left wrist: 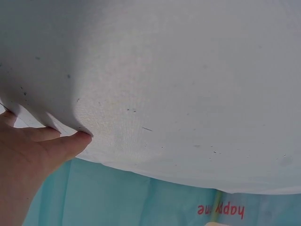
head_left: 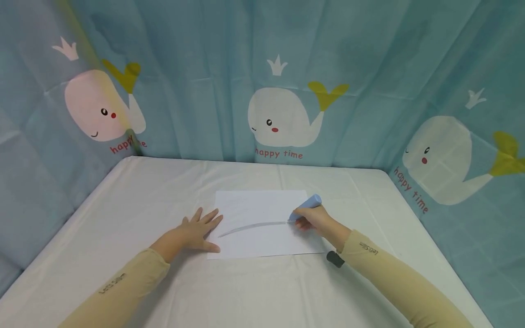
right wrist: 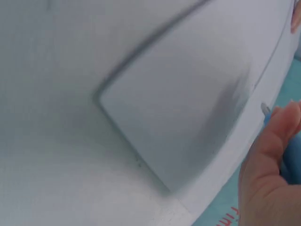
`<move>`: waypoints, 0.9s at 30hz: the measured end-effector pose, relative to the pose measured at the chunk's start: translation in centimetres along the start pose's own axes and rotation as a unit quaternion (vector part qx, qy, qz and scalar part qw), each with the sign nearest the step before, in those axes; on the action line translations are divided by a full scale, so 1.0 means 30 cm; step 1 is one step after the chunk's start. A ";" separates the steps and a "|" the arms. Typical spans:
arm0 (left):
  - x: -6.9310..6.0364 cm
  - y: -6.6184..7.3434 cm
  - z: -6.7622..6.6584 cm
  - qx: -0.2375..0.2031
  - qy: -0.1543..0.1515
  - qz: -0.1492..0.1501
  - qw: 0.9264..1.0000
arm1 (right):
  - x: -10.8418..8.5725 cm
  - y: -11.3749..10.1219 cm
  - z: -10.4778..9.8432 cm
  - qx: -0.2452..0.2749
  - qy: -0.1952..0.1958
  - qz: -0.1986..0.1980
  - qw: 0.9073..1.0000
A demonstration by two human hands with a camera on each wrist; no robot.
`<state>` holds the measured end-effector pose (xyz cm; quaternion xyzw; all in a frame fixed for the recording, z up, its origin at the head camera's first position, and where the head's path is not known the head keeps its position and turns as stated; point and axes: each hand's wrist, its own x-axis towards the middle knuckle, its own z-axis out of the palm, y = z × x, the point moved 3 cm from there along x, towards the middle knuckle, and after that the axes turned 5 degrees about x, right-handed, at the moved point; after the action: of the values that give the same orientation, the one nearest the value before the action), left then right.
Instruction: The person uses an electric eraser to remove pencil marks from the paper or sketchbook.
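A white sheet of paper [head_left: 262, 243] lies on the table, crossed by one long, slightly curved grey stroke [head_left: 252, 226]. In the head view, my left hand [head_left: 193, 233] rests with fingers spread at the sheet's left edge; the left wrist view also shows this left hand [left wrist: 33, 153]. My right hand [head_left: 315, 218] pinches a thick light-blue marker [head_left: 308, 203], tilted, its tip at the stroke's right end. Close up in the right wrist view, the right hand [right wrist: 268, 176] partly hides the blue marker [right wrist: 292, 162]. A small dark cap-like piece [head_left: 335, 259] lies near the right sleeve.
A white cloth [head_left: 246, 291] covers the table. Light-blue curtains [head_left: 197, 91] with printed whales hang behind it and along both sides.
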<state>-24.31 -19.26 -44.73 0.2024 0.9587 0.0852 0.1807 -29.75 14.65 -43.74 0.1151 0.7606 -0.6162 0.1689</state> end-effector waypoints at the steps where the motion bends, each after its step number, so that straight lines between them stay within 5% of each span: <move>1: 0.000 0.000 -0.001 0.001 0.001 -0.001 1.000 | 0.000 0.001 0.001 -0.004 0.001 0.003 1.000; 27: -0.001 0.007 -0.009 -0.008 -0.005 -0.002 1.000 | 0.022 0.008 0.045 -0.030 0.029 -0.001 0.999</move>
<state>-24.31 -19.11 -44.42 0.1997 0.9575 0.0913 0.1869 -30.11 13.35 -44.48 0.1271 0.7833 -0.5897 0.1500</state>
